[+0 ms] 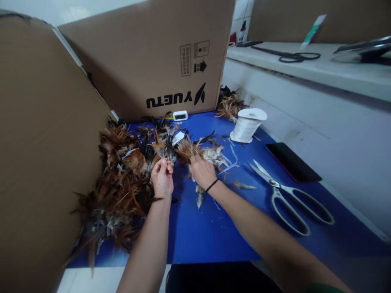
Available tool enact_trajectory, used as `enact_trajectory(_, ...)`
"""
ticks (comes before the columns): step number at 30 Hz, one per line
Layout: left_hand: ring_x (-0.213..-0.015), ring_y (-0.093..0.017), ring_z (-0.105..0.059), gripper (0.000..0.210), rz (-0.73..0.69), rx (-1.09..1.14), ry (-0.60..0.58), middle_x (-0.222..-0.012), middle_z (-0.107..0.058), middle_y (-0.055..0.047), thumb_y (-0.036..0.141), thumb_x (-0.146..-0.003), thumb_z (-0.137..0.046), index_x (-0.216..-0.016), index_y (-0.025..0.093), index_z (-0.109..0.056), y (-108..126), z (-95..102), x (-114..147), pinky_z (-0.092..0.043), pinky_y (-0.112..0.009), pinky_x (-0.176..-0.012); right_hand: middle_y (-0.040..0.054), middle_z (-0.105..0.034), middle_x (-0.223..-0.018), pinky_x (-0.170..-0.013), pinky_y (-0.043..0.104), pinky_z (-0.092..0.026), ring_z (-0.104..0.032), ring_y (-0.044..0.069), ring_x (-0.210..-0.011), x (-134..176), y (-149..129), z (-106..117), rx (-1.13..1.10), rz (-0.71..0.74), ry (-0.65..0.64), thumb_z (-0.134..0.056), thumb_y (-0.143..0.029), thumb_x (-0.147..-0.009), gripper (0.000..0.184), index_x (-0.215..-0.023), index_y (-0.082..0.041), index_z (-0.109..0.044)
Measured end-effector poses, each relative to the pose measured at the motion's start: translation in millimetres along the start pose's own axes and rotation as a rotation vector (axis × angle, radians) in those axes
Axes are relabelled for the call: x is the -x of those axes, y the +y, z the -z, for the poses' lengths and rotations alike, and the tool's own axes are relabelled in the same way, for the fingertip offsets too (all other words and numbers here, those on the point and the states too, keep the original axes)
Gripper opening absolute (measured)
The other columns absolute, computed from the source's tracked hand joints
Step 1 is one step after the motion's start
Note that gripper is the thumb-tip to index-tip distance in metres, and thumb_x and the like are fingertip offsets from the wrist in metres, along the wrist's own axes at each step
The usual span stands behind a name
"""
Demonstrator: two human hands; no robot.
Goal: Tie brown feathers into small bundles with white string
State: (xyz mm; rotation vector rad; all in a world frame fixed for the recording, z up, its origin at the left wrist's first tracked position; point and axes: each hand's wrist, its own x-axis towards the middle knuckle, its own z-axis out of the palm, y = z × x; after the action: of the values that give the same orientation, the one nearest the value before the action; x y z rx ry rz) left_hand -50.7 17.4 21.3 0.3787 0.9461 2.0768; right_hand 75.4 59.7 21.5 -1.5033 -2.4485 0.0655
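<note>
My left hand (162,176) is closed in a pinch on the base of a small bunch of feathers (159,147), whose brown and dark tips point away from me. Over a loose pile of brown and whitish feathers (187,149) at the middle of the blue table, my right hand (202,171) reaches with bent fingers. Its fingertips are sunk among the feathers, so whether they grip any is hidden. A large heap of brown and black feathers (122,199) lies to the left of my left hand. Near my right wrist lies a single pale feather (199,195).
Scissors (276,185) lie open on the blue table (207,240) at right, beside a black phone (293,162). Behind them stands a white spool (248,125) of ribbon. Cardboard boxes (146,53) wall the back and left. A small digital counter (180,116) sits near the back box.
</note>
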Motion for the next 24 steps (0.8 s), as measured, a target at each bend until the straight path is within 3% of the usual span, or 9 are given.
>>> enact_trajectory(3,-0.045,-0.002,-0.046,0.027,0.011,0.001,0.009,-0.059,-0.061,0.0,0.026,-0.057,-0.081,-0.07,0.011,-0.064,-2,1.5,-1,-0.034,-0.013,-0.043,0.0104,-0.062,-0.094,-0.065,0.029,-0.042,-0.061,0.021,-0.079,-4,12,-5,-0.143,-0.047,0.069,-0.044,-0.023,-0.086,0.013,-0.089,-0.016,-0.055)
enact_trajectory(6,-0.045,-0.002,-0.047,0.027,0.022,-0.002,0.016,-0.06,-0.061,0.0,0.026,-0.057,-0.081,-0.07,0.011,-0.063,-4,3.1,-1,-0.035,-0.013,-0.043,0.0034,-0.057,-0.071,-0.06,0.027,-0.037,-0.054,0.017,-0.066,-8,27,-12,-0.472,-0.107,0.141,-0.05,-0.029,-0.082,0.015,-0.072,-0.019,-0.048)
enact_trajectory(9,-0.046,-0.002,-0.047,0.025,0.031,-0.001,0.029,-0.06,-0.061,0.0,0.025,-0.058,-0.081,-0.07,0.012,-0.063,-5,4.1,-2,-0.035,-0.014,-0.044,-0.0044,-0.041,-0.052,-0.051,0.024,-0.031,-0.042,0.012,-0.052,-12,36,-20,-0.879,-0.211,0.132,-0.056,-0.035,-0.075,0.028,-0.06,-0.021,-0.037)
enact_trajectory(12,-0.046,-0.002,-0.047,0.025,0.034,0.001,0.042,-0.06,-0.061,0.0,0.025,-0.058,-0.081,-0.07,0.012,-0.063,-4,5.1,-3,-0.035,-0.014,-0.044,-0.0065,-0.038,-0.048,-0.046,0.022,-0.029,-0.038,0.01,-0.046,-14,37,-26,-1.059,-0.276,0.107,-0.056,-0.04,-0.073,0.031,-0.058,-0.022,-0.035)
enact_trajectory(19,-0.047,-0.002,-0.048,0.024,0.046,-0.002,0.037,-0.06,-0.06,0.0,0.025,-0.058,-0.081,-0.07,0.012,-0.064,-3,7.5,-2,-0.036,-0.014,-0.044,-0.0073,-0.04,-0.048,-0.043,0.023,-0.031,-0.04,0.011,-0.041,-17,40,-27,-1.114,-0.358,0.087,-0.055,-0.041,-0.07,0.024,-0.066,-0.021,-0.043)
enact_trajectory(22,-0.046,-0.003,-0.047,0.024,0.043,-0.012,0.028,-0.059,-0.06,0.0,0.025,-0.059,-0.08,-0.07,0.012,-0.063,-4,7.7,-2,-0.035,-0.014,-0.044,-0.0068,-0.041,-0.048,-0.051,0.026,-0.036,-0.045,0.014,-0.048,-17,44,-27,-0.95,-0.346,0.146,-0.06,-0.033,-0.067,0.018,-0.075,-0.02,-0.051)
enact_trajectory(24,-0.046,-0.003,-0.048,0.023,0.04,-0.027,0.019,-0.059,-0.06,0.0,0.025,-0.06,-0.079,-0.07,0.012,-0.063,-4,8.0,-3,-0.035,-0.014,-0.043,-0.0035,-0.05,-0.056,-0.06,0.029,-0.041,-0.051,0.017,-0.057,-16,44,-25,-0.759,-0.302,0.19,-0.058,-0.029,-0.071,0.029,-0.097,-0.017,-0.055)
